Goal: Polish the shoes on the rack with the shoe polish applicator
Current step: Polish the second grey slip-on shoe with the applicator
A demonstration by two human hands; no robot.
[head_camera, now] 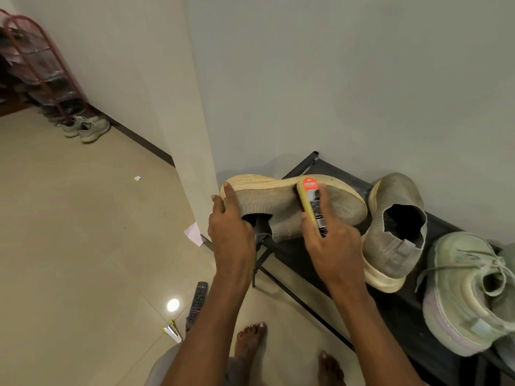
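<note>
Remote (198, 305): on the floor at 7 o'clock, near the bare feet.
Left hand (231, 229): grip curled round the heel of the grey shoe (267, 204).
Right hand (334, 240): grip pinching the applicator (313, 204), pressed on that shoe's side.
Rack (404, 316): at 3 o'clock, carrying the other shoes.

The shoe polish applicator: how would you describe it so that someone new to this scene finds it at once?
Look at the black shoe rack against the grey wall. At its left end a grey knit shoe is tipped on its side. The shoe polish applicator is the slim yellow bar with an orange-and-black label pressed across it, unlike anything nearby.
</note>
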